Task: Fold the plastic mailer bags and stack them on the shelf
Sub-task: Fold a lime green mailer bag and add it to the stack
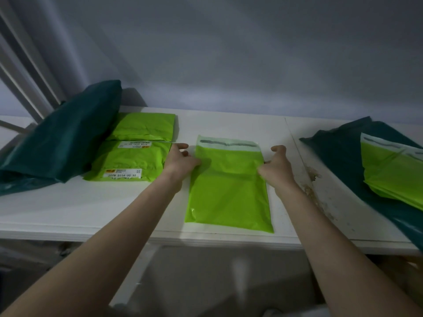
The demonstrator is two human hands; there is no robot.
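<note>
Pinching the side edges of the green mailer (229,186), lying flat mid-shelf (229,120): left hand (183,160) and right hand (275,167) both gripping. Slick plastic is risking sliding off the near edge, folding crooked.

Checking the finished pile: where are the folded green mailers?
In the head view, the folded green mailers lie left on the white shelf, between the dark green bag and the left hand.
</note>
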